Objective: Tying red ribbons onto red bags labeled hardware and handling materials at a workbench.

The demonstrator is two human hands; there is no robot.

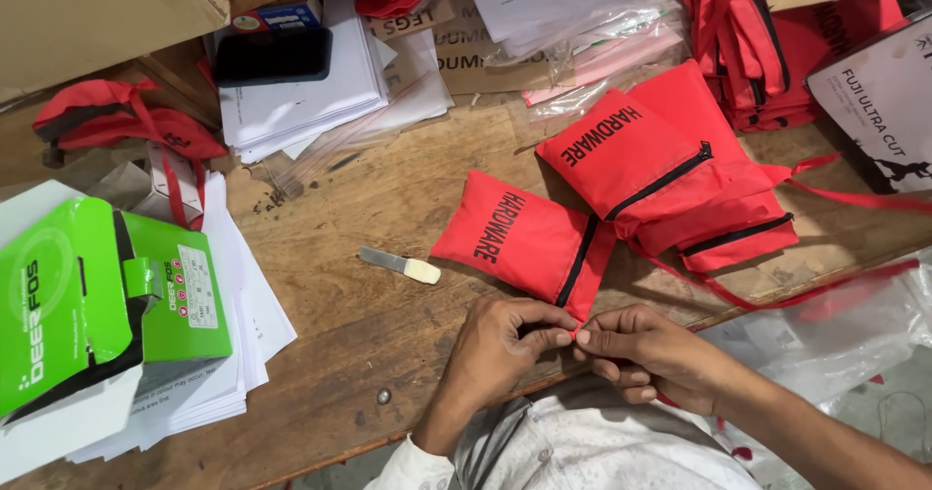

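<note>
Head view shows my left hand [505,339] and right hand [636,346] pinching the lower corner of a red zippered pouch [524,242] lying on the wooden worktop [369,286] just in front of me. I judge this pouch unfinished; two similar pouches [680,174] lie stacked beside it, seemingly done.

Packaging and screens on the wooden bench: a green and black carton [92,305] with a white label panel [197,286] lies at the left on stacked paper; a dark phone screen [273,56] rests on papers at upper left; a white printed box [879,111] sits at the right edge; brown cardboard [466,48] lies at top centre.
</note>
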